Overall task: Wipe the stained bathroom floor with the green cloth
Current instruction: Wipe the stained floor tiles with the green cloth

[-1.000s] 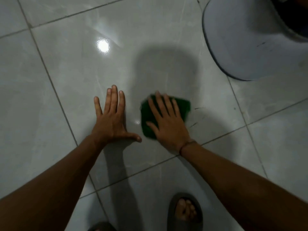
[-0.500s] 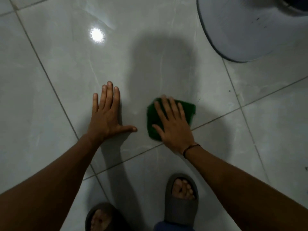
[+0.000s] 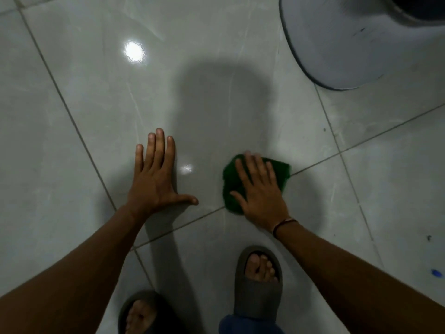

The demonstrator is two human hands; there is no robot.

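Observation:
The green cloth (image 3: pixel 281 168) lies flat on the glossy grey tiled floor (image 3: pixel 101 112), across a grout line. My right hand (image 3: pixel 260 189) presses down on it with fingers spread, covering most of it. My left hand (image 3: pixel 156 179) rests palm down on the bare tile to the left of the cloth, fingers apart, holding nothing. A small wet glint (image 3: pixel 186 168) shows on the tile between the two hands.
A pale rounded toilet base (image 3: pixel 349 42) stands at the top right. My two feet in dark slides (image 3: pixel 258 285) are at the bottom. Small dark specks (image 3: pixel 428 237) and a blue spot (image 3: pixel 436 273) mark the tile at right.
My right hand has slid the cloth toward me and to the right, onto the grout line. The view has shifted back, showing more of my feet.

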